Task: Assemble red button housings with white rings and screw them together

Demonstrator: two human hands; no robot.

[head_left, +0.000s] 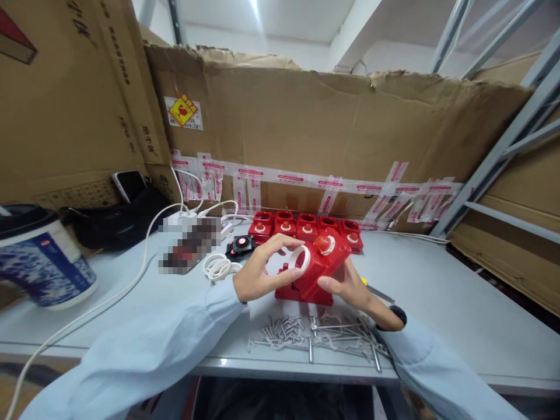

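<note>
My left hand [265, 268] pinches a white ring [300, 259] between thumb and fingers, against the near end of a red plastic housing [317, 271]. My right hand [350, 286] grips that housing from its right side and keeps it tilted above the table. A round red knob [324, 244] with a white collar stands out from the housing's upper face. Beneath it, another red part [286, 293] with a flat base rests on the table, partly covered by the housing. Whether the ring is seated in the opening, I cannot tell.
Several red housings [308, 226] stand in a row at the back. White rings [219, 268] and a black part [240, 246] lie left. Screws [284, 329] and metal rods [341, 335] lie in front. A large cup [46, 256] and a white cable [142, 274] occupy the left side.
</note>
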